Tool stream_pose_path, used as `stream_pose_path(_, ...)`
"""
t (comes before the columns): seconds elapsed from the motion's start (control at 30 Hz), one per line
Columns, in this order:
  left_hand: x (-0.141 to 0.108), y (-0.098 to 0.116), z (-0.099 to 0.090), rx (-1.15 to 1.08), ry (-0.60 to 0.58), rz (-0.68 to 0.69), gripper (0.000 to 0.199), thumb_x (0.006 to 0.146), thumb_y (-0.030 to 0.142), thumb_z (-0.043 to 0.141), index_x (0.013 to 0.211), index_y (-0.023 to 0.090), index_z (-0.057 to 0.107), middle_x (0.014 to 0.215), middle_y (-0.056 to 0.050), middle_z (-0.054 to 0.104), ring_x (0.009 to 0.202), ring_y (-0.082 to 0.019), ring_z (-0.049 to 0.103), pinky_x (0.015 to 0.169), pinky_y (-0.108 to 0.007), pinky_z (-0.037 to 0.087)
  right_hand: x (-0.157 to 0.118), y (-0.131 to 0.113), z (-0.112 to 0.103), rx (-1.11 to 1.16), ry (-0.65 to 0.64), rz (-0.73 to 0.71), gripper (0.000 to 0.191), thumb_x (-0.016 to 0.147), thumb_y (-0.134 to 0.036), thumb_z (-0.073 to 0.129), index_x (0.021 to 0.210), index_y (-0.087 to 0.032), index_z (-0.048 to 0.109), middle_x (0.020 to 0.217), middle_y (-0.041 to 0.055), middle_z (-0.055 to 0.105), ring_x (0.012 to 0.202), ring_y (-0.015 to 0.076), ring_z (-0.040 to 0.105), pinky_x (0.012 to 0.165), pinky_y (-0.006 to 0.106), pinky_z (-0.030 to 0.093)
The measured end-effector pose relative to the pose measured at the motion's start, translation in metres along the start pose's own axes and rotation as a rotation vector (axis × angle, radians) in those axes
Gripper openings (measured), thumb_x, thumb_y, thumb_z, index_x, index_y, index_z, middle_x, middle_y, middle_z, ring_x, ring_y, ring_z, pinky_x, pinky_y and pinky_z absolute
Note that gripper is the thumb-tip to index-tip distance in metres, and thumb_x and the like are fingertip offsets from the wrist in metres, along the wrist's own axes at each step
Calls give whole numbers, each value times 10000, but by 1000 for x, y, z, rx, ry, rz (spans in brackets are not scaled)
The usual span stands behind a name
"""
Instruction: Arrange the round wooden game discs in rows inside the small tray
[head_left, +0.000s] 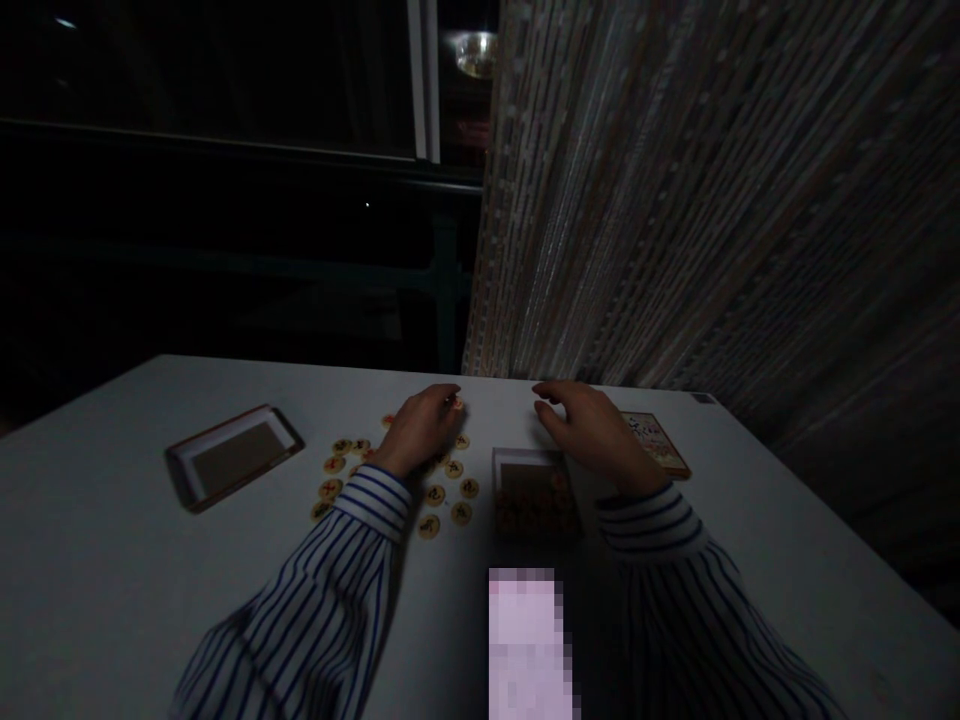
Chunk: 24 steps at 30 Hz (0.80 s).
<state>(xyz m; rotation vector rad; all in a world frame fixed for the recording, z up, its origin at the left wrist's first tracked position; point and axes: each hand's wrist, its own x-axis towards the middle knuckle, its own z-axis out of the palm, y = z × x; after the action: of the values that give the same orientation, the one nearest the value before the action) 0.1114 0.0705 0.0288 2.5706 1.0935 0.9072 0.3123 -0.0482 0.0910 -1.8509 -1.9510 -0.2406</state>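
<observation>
My left hand (424, 425) is over the scattered round Chinese chess pieces, its fingers curled with a piece (458, 403) at the fingertips. Around and below it lie several wooden pieces with red or dark characters, such as one piece (435, 495) near the box. My right hand (589, 425) hovers just beyond the right side of an open box (531, 457), thumb and fingers apart, nothing between them. Reddish-looking pieces (532, 508) fill the near part of that box. The left palm hides some pieces.
An upturned box lid (244, 455) lies at the left of the white table (247, 600). A printed card or booklet (656, 445) is partly behind my right hand. A pixelated bright rectangle (525, 645) is at the near edge. A string curtain (637, 200) hangs behind.
</observation>
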Motion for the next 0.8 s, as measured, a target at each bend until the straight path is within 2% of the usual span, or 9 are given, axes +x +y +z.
stream_pose_path(0.2,2,20,-9,-174,57,30,332,811,268,465,1107,139,546,1046,-83,620,911,-172,581,844,-307,446,-1,0,-4,-12,10,-1,312,837,-284,431,1068,-149,591,1007,81,648,913,195,582,793,308,418)
stream_pose_path(0.37,5,29,-6,-292,75,31,332,768,255,517,1082,156,563,1016,-72,614,898,-170,578,818,-305,456,-3,1,-9,-7,8,-12,309,841,-283,426,1060,-143,594,1002,80,650,909,194,581,794,306,419)
stream_pose_path(0.57,7,31,1,-431,46,-41,315,734,279,561,1014,136,576,934,-73,624,827,-164,584,763,-295,466,-4,2,-11,16,19,-13,307,841,-286,426,1064,-153,590,1013,77,647,928,198,576,803,316,421)
stream_pose_path(0.8,3,50,1,-520,-63,-70,281,729,264,558,977,137,587,846,-47,625,742,-145,572,680,-257,452,-5,6,-15,41,9,-12,315,840,-283,423,1077,-154,586,1042,79,639,960,202,567,831,325,421)
